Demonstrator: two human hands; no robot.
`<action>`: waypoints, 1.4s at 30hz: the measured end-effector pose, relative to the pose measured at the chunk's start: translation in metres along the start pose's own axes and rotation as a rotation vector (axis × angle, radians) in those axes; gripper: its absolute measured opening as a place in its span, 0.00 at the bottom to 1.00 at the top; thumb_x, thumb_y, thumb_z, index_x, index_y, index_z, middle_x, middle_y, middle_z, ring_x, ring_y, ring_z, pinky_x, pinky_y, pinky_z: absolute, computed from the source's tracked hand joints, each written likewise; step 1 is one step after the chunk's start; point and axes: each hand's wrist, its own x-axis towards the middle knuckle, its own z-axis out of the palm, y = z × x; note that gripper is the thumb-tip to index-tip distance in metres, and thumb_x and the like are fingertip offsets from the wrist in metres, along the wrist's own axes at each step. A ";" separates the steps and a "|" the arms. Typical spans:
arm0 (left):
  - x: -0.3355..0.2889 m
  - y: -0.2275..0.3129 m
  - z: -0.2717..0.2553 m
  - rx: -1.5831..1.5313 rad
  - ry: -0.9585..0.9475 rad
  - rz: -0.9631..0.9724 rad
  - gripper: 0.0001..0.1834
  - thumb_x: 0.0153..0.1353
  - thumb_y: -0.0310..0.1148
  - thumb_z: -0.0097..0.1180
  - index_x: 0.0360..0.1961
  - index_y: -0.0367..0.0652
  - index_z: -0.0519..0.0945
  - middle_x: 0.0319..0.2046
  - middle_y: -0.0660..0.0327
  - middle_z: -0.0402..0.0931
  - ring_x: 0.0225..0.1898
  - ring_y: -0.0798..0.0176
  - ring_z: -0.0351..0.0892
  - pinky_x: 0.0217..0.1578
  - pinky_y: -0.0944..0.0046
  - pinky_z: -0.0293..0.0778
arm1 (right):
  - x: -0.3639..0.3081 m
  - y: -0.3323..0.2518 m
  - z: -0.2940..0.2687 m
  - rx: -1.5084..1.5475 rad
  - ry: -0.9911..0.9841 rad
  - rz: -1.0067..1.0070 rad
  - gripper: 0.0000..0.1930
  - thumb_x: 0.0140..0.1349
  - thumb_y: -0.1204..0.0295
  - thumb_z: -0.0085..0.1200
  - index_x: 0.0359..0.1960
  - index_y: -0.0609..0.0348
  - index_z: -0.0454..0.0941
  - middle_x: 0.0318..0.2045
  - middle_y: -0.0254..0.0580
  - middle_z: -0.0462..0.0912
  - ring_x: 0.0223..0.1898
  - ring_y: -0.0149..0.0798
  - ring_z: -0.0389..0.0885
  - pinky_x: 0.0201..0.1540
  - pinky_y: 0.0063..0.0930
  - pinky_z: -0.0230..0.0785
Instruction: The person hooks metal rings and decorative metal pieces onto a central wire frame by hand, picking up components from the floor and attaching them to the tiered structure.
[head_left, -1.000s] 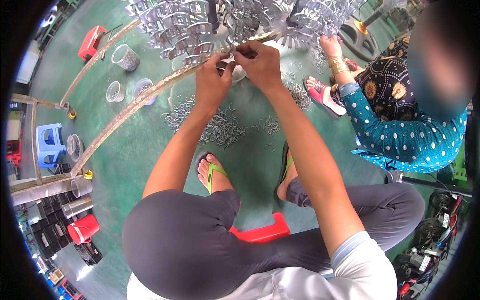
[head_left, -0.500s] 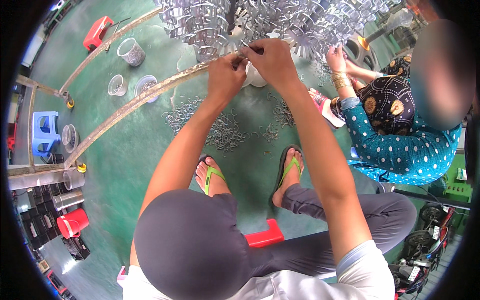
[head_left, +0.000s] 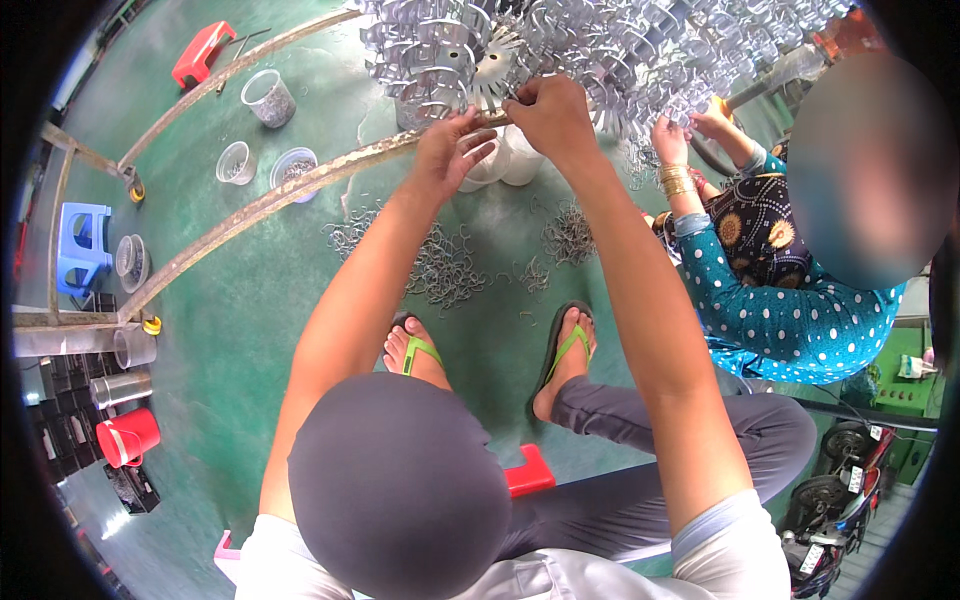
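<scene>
Your bare arms (head_left: 365, 275) stretch to the frame's upper centre, your left hand (head_left: 453, 155) loosely spread, your right hand (head_left: 553, 115) near it, fingers bent leftward

I see room to reach down between the person's forearms (head_left: 345, 325) to the pile of wire hooks (head_left: 445, 265), but farther ahead the rusty rail (head_left: 270, 200) and clustered metal parts (head_left: 430, 65) obstruct, and a co-worker's sleeve (head_left: 740, 300) crowds the right.

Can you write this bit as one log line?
left hand: fingers open, by rust-brown metal rail | right hand: near clustered silver metal parts, grip unclear | green floor: curved metal hooks
</scene>
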 end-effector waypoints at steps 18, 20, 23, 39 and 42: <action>0.004 -0.007 -0.002 -0.046 0.031 -0.030 0.21 0.69 0.46 0.56 0.47 0.36 0.78 0.42 0.52 0.82 0.47 0.53 0.82 0.51 0.57 0.77 | -0.020 -0.015 -0.004 -0.026 -0.043 0.096 0.09 0.48 0.71 0.61 0.23 0.68 0.84 0.22 0.60 0.82 0.28 0.57 0.84 0.38 0.42 0.78; 0.002 -0.011 -0.001 -0.011 0.090 -0.033 0.16 0.70 0.39 0.52 0.45 0.34 0.79 0.41 0.50 0.83 0.43 0.52 0.84 0.48 0.57 0.80 | -0.024 -0.017 -0.003 -0.035 -0.020 0.084 0.10 0.48 0.71 0.61 0.23 0.69 0.83 0.23 0.60 0.82 0.28 0.58 0.84 0.38 0.43 0.77; -0.004 -0.013 -0.001 -0.017 0.059 -0.054 0.19 0.69 0.45 0.57 0.46 0.37 0.79 0.42 0.52 0.82 0.47 0.54 0.82 0.49 0.58 0.77 | -0.029 -0.017 -0.005 -0.045 -0.008 0.074 0.10 0.48 0.72 0.61 0.24 0.70 0.83 0.24 0.62 0.82 0.30 0.59 0.84 0.38 0.45 0.76; -0.017 -0.024 0.011 -0.047 0.077 -0.023 0.17 0.70 0.41 0.55 0.46 0.36 0.78 0.41 0.51 0.83 0.44 0.53 0.84 0.50 0.56 0.79 | -0.045 -0.036 -0.030 0.196 -0.150 0.247 0.08 0.51 0.78 0.55 0.22 0.76 0.79 0.14 0.52 0.80 0.13 0.41 0.82 0.19 0.30 0.76; -0.017 -0.025 0.013 -0.072 0.075 0.015 0.16 0.70 0.40 0.54 0.44 0.35 0.78 0.41 0.49 0.83 0.43 0.51 0.84 0.50 0.54 0.81 | -0.043 -0.036 -0.028 0.196 -0.141 0.251 0.08 0.51 0.78 0.55 0.21 0.75 0.78 0.14 0.52 0.80 0.13 0.43 0.82 0.19 0.33 0.76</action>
